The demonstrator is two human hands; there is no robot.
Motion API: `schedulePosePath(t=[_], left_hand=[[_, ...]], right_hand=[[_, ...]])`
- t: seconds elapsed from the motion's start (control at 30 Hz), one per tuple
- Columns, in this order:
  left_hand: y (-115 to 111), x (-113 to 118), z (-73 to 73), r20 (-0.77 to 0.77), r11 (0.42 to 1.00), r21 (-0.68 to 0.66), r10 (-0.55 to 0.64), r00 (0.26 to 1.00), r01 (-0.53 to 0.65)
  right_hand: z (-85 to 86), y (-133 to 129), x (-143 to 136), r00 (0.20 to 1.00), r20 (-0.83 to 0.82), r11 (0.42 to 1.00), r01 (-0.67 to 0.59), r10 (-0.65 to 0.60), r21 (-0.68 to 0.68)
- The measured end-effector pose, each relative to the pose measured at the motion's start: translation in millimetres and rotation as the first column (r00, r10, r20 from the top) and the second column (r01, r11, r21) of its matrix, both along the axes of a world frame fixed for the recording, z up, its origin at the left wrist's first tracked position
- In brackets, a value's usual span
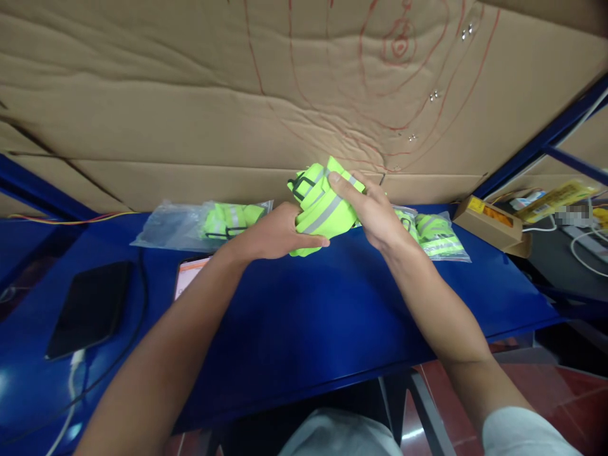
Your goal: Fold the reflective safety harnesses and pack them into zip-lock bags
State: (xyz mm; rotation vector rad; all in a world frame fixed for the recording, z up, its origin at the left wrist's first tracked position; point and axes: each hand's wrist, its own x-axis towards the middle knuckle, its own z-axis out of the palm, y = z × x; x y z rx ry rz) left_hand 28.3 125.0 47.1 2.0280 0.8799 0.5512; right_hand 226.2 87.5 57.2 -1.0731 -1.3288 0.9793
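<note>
A folded neon-yellow vest (323, 212) with grey reflective strips and black trim is held above the blue table, near its back edge. My left hand (285, 234) grips its lower left side, thumb across the front. My right hand (368, 206) holds the upper right part, with the thumb pressed on the fabric. On the table behind my left hand lies a clear plastic bag (175, 228) with a similar yellow vest (228, 218) in it. Beyond my right wrist are more bagged yellow vests (437, 235), partly hidden by my forearm.
A black tablet (90, 307) with a white cable lies on the blue table (304, 335) at the left. Beside my left forearm is a phone (190, 273), partly covered. An open cardboard box (489, 221) stands at the right. Cardboard (166, 126) with red lines rises behind.
</note>
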Motion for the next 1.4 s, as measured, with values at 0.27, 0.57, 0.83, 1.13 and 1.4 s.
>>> schedulePosePath(t=[0.27, 0.57, 0.83, 1.13, 1.4], left_hand=[[15, -22, 4.7, -0.068, 0.988, 0.114, 0.116, 0.991, -0.108], [9, -7, -8.0, 0.249, 0.999, 0.022, 0.032, 0.968, -0.039], [14, 13, -18.6, 0.676, 0.927, -0.211, 0.367, 0.638, -0.31], [-10, 19, -5.7, 0.743, 0.948, -0.302, 0.164, 0.649, 0.106], [-25, 13, -12.5, 0.729, 0.969, -0.236, 0.225, 0.647, -0.071]], right_hand=[[7.2, -13, -8, 0.964, 0.226, 0.965, 0.084, -0.142, 0.247], [-11.4, -7, -22, 0.984, -0.101, 0.988, -0.149, 0.144, -0.045], [-24.4, -12, -36, 0.971, 0.141, 0.921, 0.13, -0.193, 0.367], [-15.1, -1, -17, 0.97, 0.193, 0.915, 0.057, -0.145, 0.4], [-5.9, -9, -11, 0.965, -0.036, 0.956, -0.252, 0.26, 0.147]])
